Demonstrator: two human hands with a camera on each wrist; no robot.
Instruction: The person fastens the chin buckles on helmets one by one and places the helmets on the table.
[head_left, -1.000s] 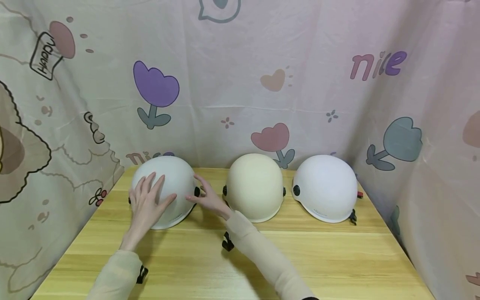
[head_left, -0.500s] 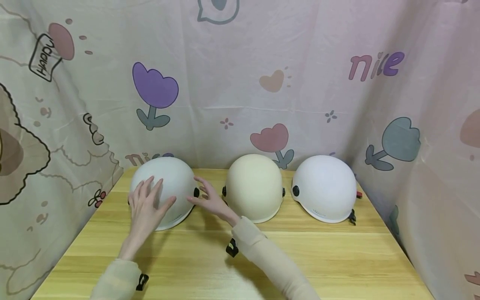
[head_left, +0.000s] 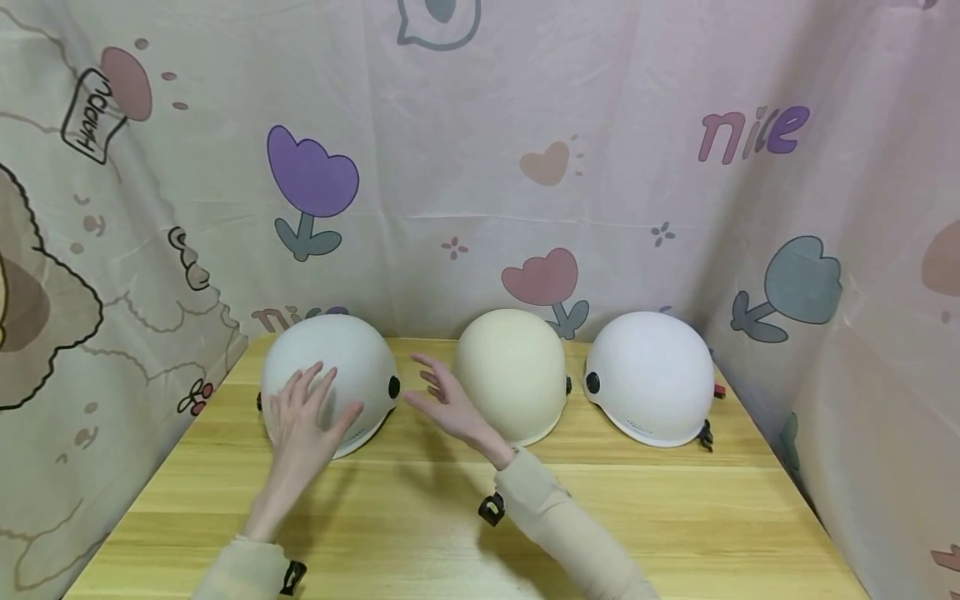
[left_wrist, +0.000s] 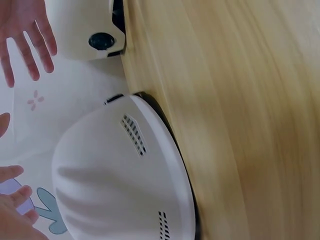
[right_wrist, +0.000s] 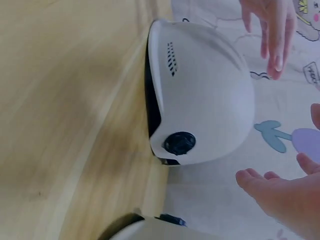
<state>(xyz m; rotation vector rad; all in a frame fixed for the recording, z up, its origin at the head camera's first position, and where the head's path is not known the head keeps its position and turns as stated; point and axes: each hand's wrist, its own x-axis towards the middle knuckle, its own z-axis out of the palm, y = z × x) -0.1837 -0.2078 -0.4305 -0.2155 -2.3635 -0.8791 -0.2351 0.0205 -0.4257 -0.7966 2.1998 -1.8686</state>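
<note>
A white helmet [head_left: 352, 346] with a black round side knob rests on the left of the wooden table. My left hand [head_left: 300, 429] hovers before its shell, fingers spread; a gap shows between them in the right wrist view, where that hand [right_wrist: 272, 22] hangs beyond the crown. To the helmet's right, my right hand [head_left: 453, 408] is held in the air with fingers extended, overlapping the cream helmet [head_left: 513, 367] in the head view. Neither hand holds anything. In the left wrist view the white helmet [left_wrist: 110, 175] shows vent slots along its lower edge.
Another white helmet [head_left: 652, 375], turned slightly, stands at the right end of the row, with a black buckle [head_left: 706, 435] beside it. A printed curtain [head_left: 450, 150] hangs close behind the table [head_left: 420, 533] and along both sides.
Both hands have drawn back from the left white helmet: the right hand has moved rightward off its side, the left hand toward the near edge. The helmets have stayed in place.
</note>
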